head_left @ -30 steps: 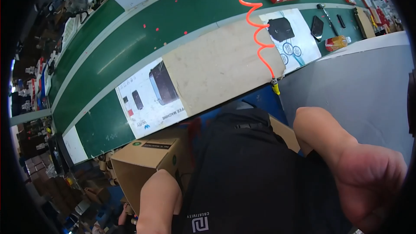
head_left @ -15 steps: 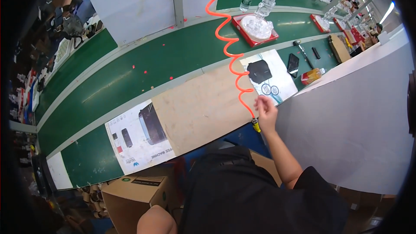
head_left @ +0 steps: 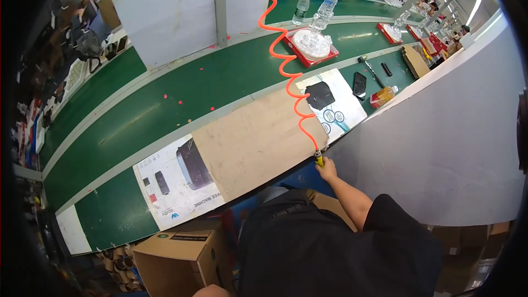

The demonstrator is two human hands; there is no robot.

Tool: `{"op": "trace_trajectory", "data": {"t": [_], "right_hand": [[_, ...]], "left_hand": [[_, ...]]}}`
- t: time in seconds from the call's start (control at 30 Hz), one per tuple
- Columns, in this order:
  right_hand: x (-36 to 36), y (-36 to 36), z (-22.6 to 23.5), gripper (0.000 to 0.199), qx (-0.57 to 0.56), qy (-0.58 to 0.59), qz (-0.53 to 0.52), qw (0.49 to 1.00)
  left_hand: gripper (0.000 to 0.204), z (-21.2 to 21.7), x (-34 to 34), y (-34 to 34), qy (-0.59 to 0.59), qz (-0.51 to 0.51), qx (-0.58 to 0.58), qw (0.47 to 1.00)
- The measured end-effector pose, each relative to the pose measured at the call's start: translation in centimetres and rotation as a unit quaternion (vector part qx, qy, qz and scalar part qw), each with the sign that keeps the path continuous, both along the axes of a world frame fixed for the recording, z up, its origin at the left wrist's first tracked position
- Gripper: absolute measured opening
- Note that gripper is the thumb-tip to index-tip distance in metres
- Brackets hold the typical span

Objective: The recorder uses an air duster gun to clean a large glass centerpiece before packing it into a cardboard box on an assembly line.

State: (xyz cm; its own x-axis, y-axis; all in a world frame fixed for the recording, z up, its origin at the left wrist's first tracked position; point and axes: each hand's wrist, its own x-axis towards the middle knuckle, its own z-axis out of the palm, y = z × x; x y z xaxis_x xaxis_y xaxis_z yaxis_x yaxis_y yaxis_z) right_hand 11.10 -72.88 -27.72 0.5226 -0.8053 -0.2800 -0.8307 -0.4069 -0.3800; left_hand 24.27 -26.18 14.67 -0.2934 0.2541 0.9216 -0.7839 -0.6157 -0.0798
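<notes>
My right hand (head_left: 327,170) is at the front edge of the workbench, its fingers closed round a small yellow-and-black air tool (head_left: 319,158). An orange coiled air hose (head_left: 289,75) runs up from that tool, in front of the bench. Beneath the hose lies a plain brown cardboard sheet (head_left: 256,137) on the bench. A white printed card sheet (head_left: 344,91) with a dark picture on it adjoins it on the right. My left hand is out of view; only a bit of bare skin shows at the lower edge.
A red tray (head_left: 312,61) with clear plastic-wrapped parts sits on the green conveyor (head_left: 220,74), near a clear bottle (head_left: 301,9). At right lie a phone (head_left: 359,85), a hammer (head_left: 372,72) and a drink bottle (head_left: 383,97). A grey partition (head_left: 440,143) stands right; a cardboard box (head_left: 168,258) lies below.
My right hand has moved down from above the bench edge to the yellow air tool and closed on it. The whole view has shifted slightly.
</notes>
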Motion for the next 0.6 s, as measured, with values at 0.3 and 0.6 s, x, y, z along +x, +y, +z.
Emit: {"op": "trace_trajectory", "data": {"t": [0.3, 0.6], "right_hand": [[-1.1, 0.0, 5.2, 0.042, 0.029, 0.156, 0.181, 0.971], [5.8, -4.3, 13.6, 0.032, 0.103, 0.094, 0.295, 0.945]], "left_hand": [[0.034, -1.4, -1.1, 2.5, 0.545, -0.398, 0.36, 0.644], [0.021, -13.5, -5.4, -1.9, 0.837, -0.288, 0.219, 0.41]]}}
